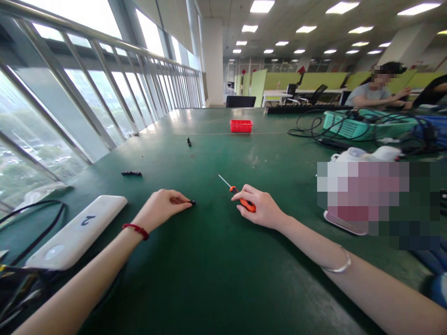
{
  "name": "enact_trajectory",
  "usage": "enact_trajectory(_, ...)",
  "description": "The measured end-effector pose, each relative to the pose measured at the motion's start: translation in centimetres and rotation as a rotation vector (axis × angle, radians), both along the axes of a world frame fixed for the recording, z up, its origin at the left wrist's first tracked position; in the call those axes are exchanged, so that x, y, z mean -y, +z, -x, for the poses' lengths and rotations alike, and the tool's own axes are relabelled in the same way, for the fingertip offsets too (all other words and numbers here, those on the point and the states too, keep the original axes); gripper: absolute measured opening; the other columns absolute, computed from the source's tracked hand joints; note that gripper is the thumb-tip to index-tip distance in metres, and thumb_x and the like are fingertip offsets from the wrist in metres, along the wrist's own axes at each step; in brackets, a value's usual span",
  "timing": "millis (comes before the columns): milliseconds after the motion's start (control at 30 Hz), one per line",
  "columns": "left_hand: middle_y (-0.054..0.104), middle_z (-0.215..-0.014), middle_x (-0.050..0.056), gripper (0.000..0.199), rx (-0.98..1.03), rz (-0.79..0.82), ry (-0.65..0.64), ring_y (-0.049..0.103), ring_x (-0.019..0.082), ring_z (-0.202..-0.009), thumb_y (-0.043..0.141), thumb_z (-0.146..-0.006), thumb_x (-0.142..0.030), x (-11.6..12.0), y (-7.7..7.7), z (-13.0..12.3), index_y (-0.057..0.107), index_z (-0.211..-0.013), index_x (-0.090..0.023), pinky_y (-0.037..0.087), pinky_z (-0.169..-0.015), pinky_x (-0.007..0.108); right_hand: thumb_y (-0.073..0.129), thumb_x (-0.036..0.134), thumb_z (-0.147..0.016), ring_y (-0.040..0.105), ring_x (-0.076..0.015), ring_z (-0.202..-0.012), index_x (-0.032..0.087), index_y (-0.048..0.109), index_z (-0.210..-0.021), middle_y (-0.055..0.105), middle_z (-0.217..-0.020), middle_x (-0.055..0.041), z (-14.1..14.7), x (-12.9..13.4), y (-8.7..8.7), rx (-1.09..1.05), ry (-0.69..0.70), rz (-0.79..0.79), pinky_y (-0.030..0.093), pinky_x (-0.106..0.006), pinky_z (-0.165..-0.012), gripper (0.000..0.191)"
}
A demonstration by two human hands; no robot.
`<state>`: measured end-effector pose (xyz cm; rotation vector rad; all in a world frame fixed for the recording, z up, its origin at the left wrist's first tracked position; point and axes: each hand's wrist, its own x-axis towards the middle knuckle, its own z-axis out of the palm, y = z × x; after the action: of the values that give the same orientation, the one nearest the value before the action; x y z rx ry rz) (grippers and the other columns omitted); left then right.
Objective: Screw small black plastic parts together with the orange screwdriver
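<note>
My left hand [165, 206], with a red band at the wrist, pinches a small black piece [192, 203] at the surface of the green table [209, 279]. The fingertips cover part of that piece. To its right, my right hand [260, 204] is closed around the orange and black handle of a screwdriver [248, 204]. The screwdriver's thin metal shaft points away and to the left, towards the far side of the table. A silver bracelet circles my right forearm.
Black pieces [132, 173] [189, 142] lie farther off at the left. A red basket [240, 126] stands mid-back. A white box [78, 232] and cables are at left; a teal basket [370, 124] with cables is at right. A person [373, 93] sits beyond.
</note>
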<state>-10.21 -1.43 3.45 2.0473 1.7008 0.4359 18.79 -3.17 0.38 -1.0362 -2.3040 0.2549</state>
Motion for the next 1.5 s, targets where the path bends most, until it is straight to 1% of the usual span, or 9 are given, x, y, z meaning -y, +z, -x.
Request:
enact_trajectory(67, 0.071, -0.081, 0.001, 0.029, 0.103, 0.003, -0.096, 0.063, 0.018, -0.076, 0.062, -0.069, -0.043, 0.0, -0.6, -3.1, 0.071, -0.084, -0.02, 0.049, -0.073, 0.026, 0.051, 0.024, -0.078, 0.049, -0.0097, -0.065, 0.021, 0.056, -0.103, 0.052, -0.089, -0.0016, -0.1, 0.0, 0.0, -0.051, -0.052, -0.028, 0.042, -0.024, -0.064, 0.026)
enact_trajectory(200, 0.068, -0.084, 0.002, 0.02, 0.159, -0.075, -0.232, 0.061, 0.017, -0.076, 0.06, -0.073, -0.033, -0.2, -1.4, -8.4, 0.071, -0.084, -0.02, 0.048, -0.072, 0.027, 0.051, 0.02, -0.074, 0.052, -0.012, -0.068, 0.021, 0.054, -0.103, 0.055, -0.09, -0.0025, -0.2, -0.2, 0.0, -0.176, -0.139, -0.063, 0.043, -0.025, -0.066, 0.029)
enact_trajectory(333, 0.065, -0.082, 0.003, 0.018, 0.132, -0.239, -0.279, 0.058, 0.017, -0.077, 0.058, -0.076, -0.031, -0.6, -2.4, -10.9, 0.07, -0.083, -0.02, 0.046, -0.074, 0.029, 0.051, 0.02, -0.075, 0.055, -0.0124, -0.065, 0.022, 0.052, -0.106, 0.061, -0.084, -0.0001, -0.4, -0.5, -0.3, -0.311, -0.19, -0.038, 0.043, -0.025, -0.064, 0.032)
enact_trajectory(433, 0.062, -0.081, 0.003, 0.016, 0.099, -0.315, -0.262, 0.056, 0.018, -0.079, 0.058, -0.077, -0.03, -0.6, -2.9, -11.4, 0.069, -0.084, -0.021, 0.045, -0.075, 0.031, 0.051, 0.022, -0.075, 0.053, -0.0116, -0.057, 0.021, 0.051, -0.099, 0.059, -0.072, 0.0023, -0.4, -0.5, -0.3, -0.429, -0.249, -0.021, 0.042, -0.025, -0.059, 0.024)
enact_trajectory(600, 0.061, -0.081, 0.002, 0.016, 0.122, -0.327, -0.282, 0.055, 0.018, -0.078, 0.059, -0.076, -0.024, -0.5, -3.2, -11.2, 0.066, -0.089, -0.021, 0.044, -0.074, 0.031, 0.054, 0.02, -0.072, 0.051, -0.0108, -0.059, 0.02, 0.055, -0.085, 0.059, -0.078, -0.0001, -0.2, -0.3, 0.1, -0.562, -0.262, -0.097, 0.043, -0.025, -0.059, 0.013)
enact_trajectory(700, 0.061, -0.079, 0.002, 0.013, 0.168, -0.312, -0.253, 0.055, 0.018, -0.077, 0.06, -0.074, -0.022, -0.5, -3.1, -11.2, 0.064, -0.086, -0.018, 0.045, -0.072, 0.03, 0.054, 0.022, -0.075, 0.047, -0.0089, -0.054, 0.02, 0.056, -0.083, 0.057, -0.077, 0.0004, -0.1, -0.1, 0.9, -0.666, -0.284, -0.078, 0.039, -0.023, -0.05, 0.009)
enact_trajectory(833, 0.063, -0.083, 0.003, 0.005, 0.219, -0.329, -0.24, 0.057, 0.018, -0.081, 0.061, -0.073, -0.02, -0.3, -2.9, -11.2, 0.063, -0.077, -0.018, 0.046, -0.074, 0.031, 0.058, 0.026, -0.076, 0.047, -0.0092, -0.057, 0.021, 0.05, -0.079, 0.051, -0.071, 0.0027, 0.0, 0.4, 2.5, -0.793, -0.304, -0.131, 0.04, -0.022, -0.052, 0.01)
enact_trajectory(1067, 0.066, -0.078, 0.001, 0.008, 0.265, -0.256, -0.247, 0.06, 0.015, -0.073, 0.059, -0.073, -0.02, 0.1, -2.6, -11.4, 0.064, -0.08, -0.018, 0.047, -0.068, 0.027, 0.058, 0.024, -0.075, 0.044, -0.0082, -0.052, 0.022, 0.047, -0.07, 0.047, -0.063, 0.0043, 0.3, 2.2, 4.3, -0.65, -0.282, -0.277, 0.037, -0.022, -0.048, 0.013)
enact_trajectory(1500, 0.067, -0.078, 0.002, 0.009, 0.26, -0.271, -0.264, 0.06, 0.015, -0.071, 0.059, -0.073, -0.018, 0.1, -2.7, -11.4, 0.065, -0.079, -0.016, 0.048, -0.066, 0.026, 0.057, 0.025, -0.075, 0.044, -0.0082, -0.05, 0.022, 0.046, -0.07, 0.047, -0.06, 0.005, 0.7, 2.4, 3.7, -0.576, -0.273, -0.25, 0.037, -0.022, -0.048, 0.012)
